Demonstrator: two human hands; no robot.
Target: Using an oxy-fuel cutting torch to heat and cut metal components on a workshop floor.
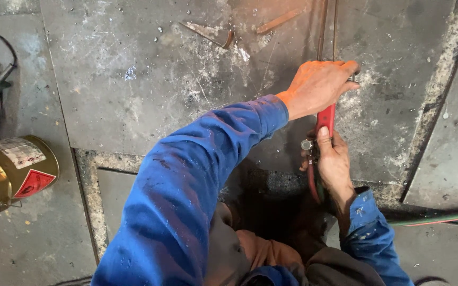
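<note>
Blue sleeve up front | left hand and right hand both gripped the red-handled torch | looked stiff, heavyish; handle's the grab spot

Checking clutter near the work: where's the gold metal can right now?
In the head view the gold metal can lies on its side at the far left edge on the grey metal floor, well left of the blue left sleeve and both hands.
</note>
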